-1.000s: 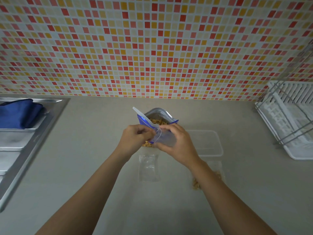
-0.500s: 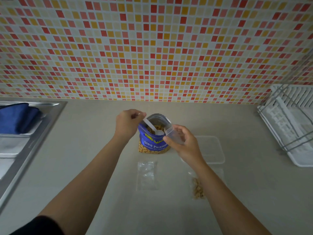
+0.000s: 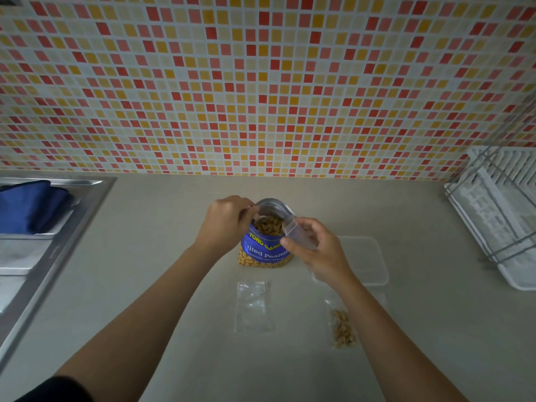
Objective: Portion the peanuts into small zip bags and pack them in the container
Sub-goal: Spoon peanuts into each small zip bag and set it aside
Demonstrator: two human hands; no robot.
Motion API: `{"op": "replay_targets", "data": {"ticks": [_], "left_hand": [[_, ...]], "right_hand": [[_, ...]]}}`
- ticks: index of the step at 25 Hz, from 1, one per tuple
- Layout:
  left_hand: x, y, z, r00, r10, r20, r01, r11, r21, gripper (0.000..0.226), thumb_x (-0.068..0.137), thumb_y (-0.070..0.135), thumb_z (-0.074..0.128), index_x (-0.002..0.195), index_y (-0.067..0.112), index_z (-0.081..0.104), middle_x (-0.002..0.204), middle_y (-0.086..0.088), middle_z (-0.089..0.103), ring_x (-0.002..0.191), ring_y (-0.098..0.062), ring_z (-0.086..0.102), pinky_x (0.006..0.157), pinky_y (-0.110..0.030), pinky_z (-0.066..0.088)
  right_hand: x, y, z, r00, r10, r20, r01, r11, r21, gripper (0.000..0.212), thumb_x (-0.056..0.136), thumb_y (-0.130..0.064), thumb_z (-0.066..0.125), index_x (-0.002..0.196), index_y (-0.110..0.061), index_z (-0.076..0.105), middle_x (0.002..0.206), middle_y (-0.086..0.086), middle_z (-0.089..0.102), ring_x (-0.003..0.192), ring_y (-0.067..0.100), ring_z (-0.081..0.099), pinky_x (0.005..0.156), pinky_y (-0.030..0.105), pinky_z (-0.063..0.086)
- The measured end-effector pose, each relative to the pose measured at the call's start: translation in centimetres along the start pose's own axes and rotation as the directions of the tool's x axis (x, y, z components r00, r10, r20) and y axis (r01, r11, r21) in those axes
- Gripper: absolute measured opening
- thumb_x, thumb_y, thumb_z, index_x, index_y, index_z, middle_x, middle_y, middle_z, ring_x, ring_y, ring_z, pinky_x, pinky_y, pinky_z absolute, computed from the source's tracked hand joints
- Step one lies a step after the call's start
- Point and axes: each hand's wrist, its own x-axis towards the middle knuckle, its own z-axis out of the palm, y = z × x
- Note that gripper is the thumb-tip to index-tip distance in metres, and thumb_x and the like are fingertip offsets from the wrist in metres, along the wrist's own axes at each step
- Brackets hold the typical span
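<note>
A blue peanut pouch [image 3: 265, 252] stands open on the counter, nuts showing in its mouth. My left hand [image 3: 226, 220] is closed at the pouch's left rim; the white spoon it held a moment ago is hidden by the fingers. My right hand [image 3: 316, 250] grips a small clear zip bag [image 3: 295, 232], held open beside the pouch's right rim. An empty zip bag [image 3: 252, 306] lies flat in front of the pouch. Beside my right forearm lies a filled zip bag of peanuts [image 3: 342, 327]. The clear plastic container [image 3: 368, 256] sits right of the pouch, behind my right hand.
A steel sink [image 3: 43, 245] with a blue cloth [image 3: 29, 206] fills the left edge. A white dish rack [image 3: 499, 210] stands at the far right. The tiled wall [image 3: 261, 82] rises behind the counter.
My left hand moved from in front of the pouch to its left rim, dipping the spoon inside. My right hand shifted right with the small bag, uncovering the pouch's label.
</note>
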Motion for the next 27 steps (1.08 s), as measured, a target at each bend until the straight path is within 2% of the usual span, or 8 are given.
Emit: {"op": "replay_targets", "data": {"ticks": [2,4,9,11,16,20,24,27], "left_hand": [[0.5,-0.2,0.2,0.941,-0.324,-0.099,0.313,0.944,-0.108,0.027,0.091,0.019,0.053,0.081,-0.001,0.069,0.070,-0.017,0.069,0.064,-0.032,0.061,0.059,-0.031,0.044],[1.1,-0.5,0.3,0.845,-0.524,-0.104,0.503,0.846,-0.180,0.031,0.091,0.019,0.051,0.079,-0.004,0.067,0.069,-0.021,0.068,0.066,-0.036,0.061,0.064,-0.038,0.049],[0.8,-0.2,0.4,0.850,-0.526,0.000,0.513,0.828,-0.228,0.030,0.091,0.020,0.052,0.077,-0.003,0.068,0.068,-0.018,0.067,0.067,-0.032,0.061,0.067,-0.034,0.048],[0.6,0.0,0.6,0.824,-0.561,0.075,0.557,0.779,-0.287,0.028,0.090,0.021,0.054,0.075,0.003,0.069,0.062,-0.012,0.065,0.064,-0.026,0.058,0.069,-0.034,0.048],[0.5,-0.3,1.1,0.588,-0.781,0.209,0.750,0.431,-0.502,0.029,0.090,0.022,0.056,0.064,0.011,0.063,0.062,-0.006,0.060,0.059,-0.015,0.054,0.068,-0.032,0.050],[0.6,-1.3,0.9,0.438,-0.856,0.274,0.779,0.209,-0.592,0.026,0.090,0.021,0.056,0.068,0.008,0.062,0.066,-0.007,0.058,0.061,-0.014,0.052,0.061,-0.025,0.047],[1.1,-2.7,0.3,0.367,-0.890,0.270,0.763,0.123,-0.635,0.023,0.088,0.019,0.058,0.070,0.006,0.063,0.063,-0.007,0.058,0.057,-0.015,0.052,0.066,-0.028,0.048],[1.5,-3.4,-0.5,0.353,-0.903,0.245,0.742,0.110,-0.662,0.019,0.089,0.018,0.057,0.078,0.004,0.065,0.065,-0.006,0.057,0.059,-0.014,0.052,0.063,-0.025,0.048]], "right_hand": [[0.0,0.0,-0.1,1.000,0.016,-0.001,-0.016,1.000,-0.014,0.042,0.068,-0.039,0.079,0.104,-0.034,0.058,0.101,-0.017,0.066,0.094,-0.003,0.061,0.077,0.017,0.049],[0.1,-0.1,-0.2,1.000,0.024,0.002,-0.024,1.000,-0.015,0.043,0.069,-0.039,0.079,0.106,-0.032,0.058,0.103,-0.016,0.065,0.097,-0.001,0.060,0.078,0.019,0.049],[0.2,0.1,-0.2,0.999,0.042,0.005,-0.042,0.999,0.011,0.047,0.065,-0.044,0.079,0.106,-0.034,0.058,0.105,-0.015,0.066,0.102,0.004,0.061,0.082,0.023,0.051],[0.3,0.3,0.0,0.999,0.046,0.000,-0.046,0.999,0.020,0.054,0.059,-0.053,0.078,0.106,-0.034,0.058,0.107,-0.012,0.066,0.103,0.006,0.061,0.084,0.027,0.052],[0.3,0.5,-0.1,0.998,0.062,0.007,-0.062,0.997,0.041,0.053,0.057,-0.054,0.078,0.103,-0.036,0.057,0.110,-0.012,0.065,0.106,0.007,0.060,0.084,0.028,0.052],[0.3,0.0,-0.5,0.999,0.038,-0.022,-0.036,0.998,0.060,0.049,0.061,-0.042,0.081,0.104,-0.035,0.057,0.107,-0.016,0.063,0.103,0.003,0.060,0.081,0.018,0.048],[1.0,-1.3,-1.4,0.993,-0.037,-0.112,0.024,0.994,-0.109,0.054,0.060,-0.039,0.084,0.107,-0.031,0.057,0.106,-0.017,0.061,0.094,-0.005,0.057,0.073,0.000,0.040],[1.6,-2.2,-1.3,0.988,-0.131,-0.081,0.101,0.948,-0.303,0.058,0.061,-0.034,0.084,0.111,-0.022,0.059,0.108,-0.010,0.062,0.095,0.005,0.058,0.078,0.006,0.040]]}}
